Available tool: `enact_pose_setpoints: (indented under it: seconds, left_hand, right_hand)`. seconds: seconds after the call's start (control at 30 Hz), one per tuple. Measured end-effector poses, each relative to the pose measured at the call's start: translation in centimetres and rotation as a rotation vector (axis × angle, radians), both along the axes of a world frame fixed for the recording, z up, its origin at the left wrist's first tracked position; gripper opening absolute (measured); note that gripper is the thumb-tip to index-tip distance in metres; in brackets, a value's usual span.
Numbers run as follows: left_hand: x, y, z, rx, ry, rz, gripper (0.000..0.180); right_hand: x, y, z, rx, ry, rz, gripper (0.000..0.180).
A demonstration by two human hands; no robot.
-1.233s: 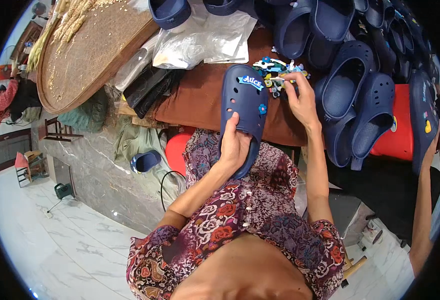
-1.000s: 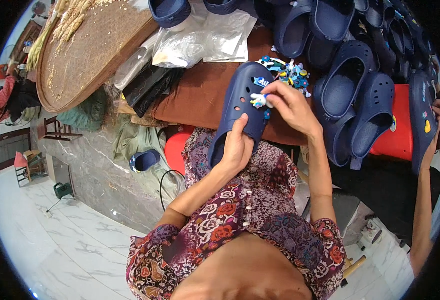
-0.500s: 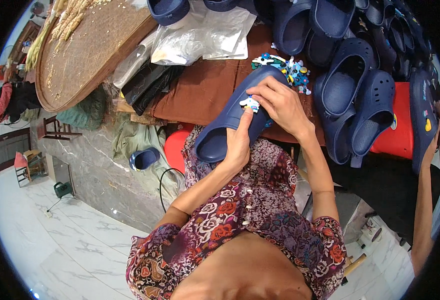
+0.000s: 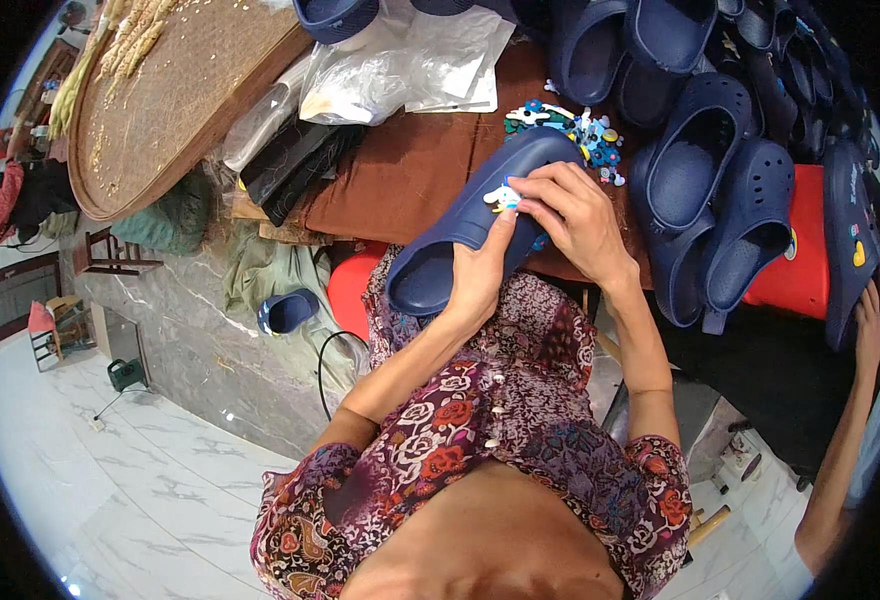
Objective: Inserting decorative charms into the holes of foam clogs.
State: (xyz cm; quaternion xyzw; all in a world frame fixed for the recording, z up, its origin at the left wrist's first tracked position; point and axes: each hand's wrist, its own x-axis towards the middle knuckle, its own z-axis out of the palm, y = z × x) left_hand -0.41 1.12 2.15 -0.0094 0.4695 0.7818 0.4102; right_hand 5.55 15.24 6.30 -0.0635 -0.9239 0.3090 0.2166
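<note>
My left hand (image 4: 480, 275) grips a navy blue foam clog (image 4: 470, 218) from below, holding it tilted over my lap with its opening facing left. My right hand (image 4: 572, 215) presses a small white and blue charm (image 4: 503, 197) onto the clog's top with its fingertips. A small heap of colourful charms (image 4: 572, 125) lies on the brown cloth (image 4: 410, 170) just beyond the clog's toe.
Several navy clogs (image 4: 710, 170) are piled at the right, partly on a red stool (image 4: 800, 250). Clear plastic bags (image 4: 400, 65) and a round woven tray (image 4: 175, 95) lie at the upper left. Another person's arm (image 4: 850, 430) reaches in at the right edge.
The clog has been turned from toe-up to lying sideways over my lap. My right hand left the charm heap and came onto the clog's top with a charm.
</note>
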Motion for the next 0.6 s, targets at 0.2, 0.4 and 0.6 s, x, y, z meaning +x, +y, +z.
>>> enact_pose_setpoints:
  seconds: [0.2, 0.4, 0.6]
  left_hand:
    - [0.4, 0.1, -0.3, 0.015, 0.038, -0.025, 0.038]
    - [0.4, 0.2, -0.6, -0.011, 0.065, -0.014, 0.037]
    - [-0.2, 0.4, -0.2, -0.061, 0.074, -0.017, 0.036]
  right_hand:
    - [0.1, 0.4, 0.2, -0.02, -0.021, -0.049, 0.022]
    - [0.0, 0.5, 1.1, 0.036, -0.055, -0.006, 0.021]
    - [0.1, 0.1, 0.8, 0.241, -0.047, -0.004, 0.024]
